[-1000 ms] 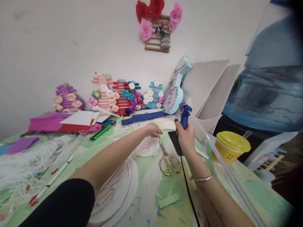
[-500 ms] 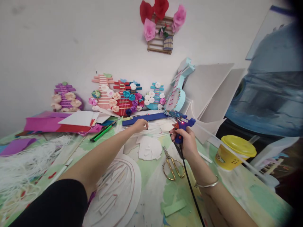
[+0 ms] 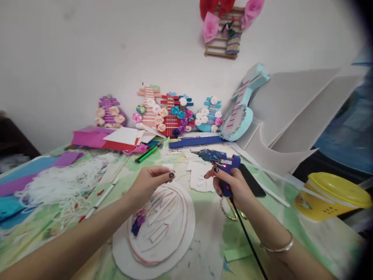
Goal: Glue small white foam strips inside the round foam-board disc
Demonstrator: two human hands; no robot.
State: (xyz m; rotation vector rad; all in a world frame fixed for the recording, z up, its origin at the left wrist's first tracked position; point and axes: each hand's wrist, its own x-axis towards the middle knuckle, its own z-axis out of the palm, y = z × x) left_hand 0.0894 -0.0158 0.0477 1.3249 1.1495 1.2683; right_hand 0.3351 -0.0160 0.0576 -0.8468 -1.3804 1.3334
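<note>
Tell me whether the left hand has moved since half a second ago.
Yes: the left hand has drawn back and leftward, away from the blue strip.

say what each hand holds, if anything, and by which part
The right hand holds the blue glue gun by its handle. The left hand makes a pinch; whether it holds anything cannot be told.

A blue glue gun [image 3: 229, 165] is held with its tip [image 3: 196, 153] pointed left. Its red light [image 3: 224, 166] is lit. A round white board [image 3: 187, 231] is laid flat.
</note>
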